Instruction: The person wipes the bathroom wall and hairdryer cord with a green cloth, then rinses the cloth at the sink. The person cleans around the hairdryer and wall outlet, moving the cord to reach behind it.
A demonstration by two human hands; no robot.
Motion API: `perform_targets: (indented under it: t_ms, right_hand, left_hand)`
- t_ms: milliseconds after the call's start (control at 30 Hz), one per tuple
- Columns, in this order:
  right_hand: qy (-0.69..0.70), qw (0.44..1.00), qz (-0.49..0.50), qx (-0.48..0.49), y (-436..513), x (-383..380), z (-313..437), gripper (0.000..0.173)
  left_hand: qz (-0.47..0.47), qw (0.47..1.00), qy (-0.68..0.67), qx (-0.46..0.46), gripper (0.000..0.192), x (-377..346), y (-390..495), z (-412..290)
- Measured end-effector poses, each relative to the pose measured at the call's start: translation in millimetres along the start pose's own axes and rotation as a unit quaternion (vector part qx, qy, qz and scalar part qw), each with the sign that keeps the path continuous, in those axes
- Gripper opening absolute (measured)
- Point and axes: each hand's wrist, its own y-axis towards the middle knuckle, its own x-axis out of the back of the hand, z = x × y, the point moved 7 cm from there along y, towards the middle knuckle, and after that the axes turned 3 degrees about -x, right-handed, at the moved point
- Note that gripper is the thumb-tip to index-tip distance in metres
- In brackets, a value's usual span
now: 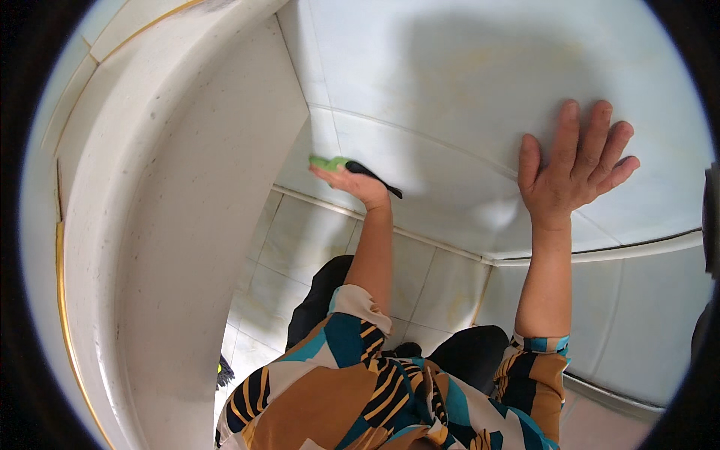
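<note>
My left hand (360,185) is stretched low against the pale tiled wall (461,185), somewhat blurred. A green cloth or sponge (329,163) lies between its palm and the tiles. A black flap (374,175) sticks out beside the wrist; whether it belongs to the green piece I cannot tell. Higher up on the right, my right hand (571,163) rests flat on the same wall, fingers spread and holding nothing. Marbled tiles with faint yellowish stains cover the surface around both hands.
A large white panel with a thick curved rim (140,169) stands close on the left. Beneath me is a tiled floor (292,236), edged by a pale trim strip (427,243). Dark mop-like fringe (225,372) shows by the panel's lower edge. A metal rail (613,392) runs at lower right.
</note>
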Motion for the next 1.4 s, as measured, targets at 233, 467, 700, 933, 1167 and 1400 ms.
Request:
perform_targets:
  t_ms: [233, 467, 700, 933, 1167, 1400]
  right_hand:
    - [-0.008, 1.000, 0.002, -0.004, -3, -2, -4, 0.053]
    - [-0.001, 1.000, -0.005, -0.021, -12, 0, -10, 0.052]
    - [0.042, 0.998, 0.016, -0.032, -14, -1, -11, 0.046]
    - [0.304, 0.950, -0.030, -0.069, -47, 46, 6, 0.038]
    - [0.448, 0.853, 0.124, -0.235, -117, 14, 63, 0.044]
    - [0.244, 0.933, 0.114, -0.239, -128, 7, 73, 0.053]
  left_hand:
    - [-0.111, 0.859, -0.202, 0.457, 0.078, 19, -103, 111]
    - [-0.013, 0.970, -0.076, 0.229, 0.076, -20, -115, 12]
    - [0.286, 0.888, 0.184, -0.309, 0.087, -87, -130, -131]
    - [0.301, 0.785, 0.170, -0.514, 0.096, -97, -144, -135]
    - [0.414, 0.710, 0.217, -0.526, 0.086, -76, -132, -129]
    - [0.479, 0.667, 0.146, -0.552, 0.066, -53, -55, -154]
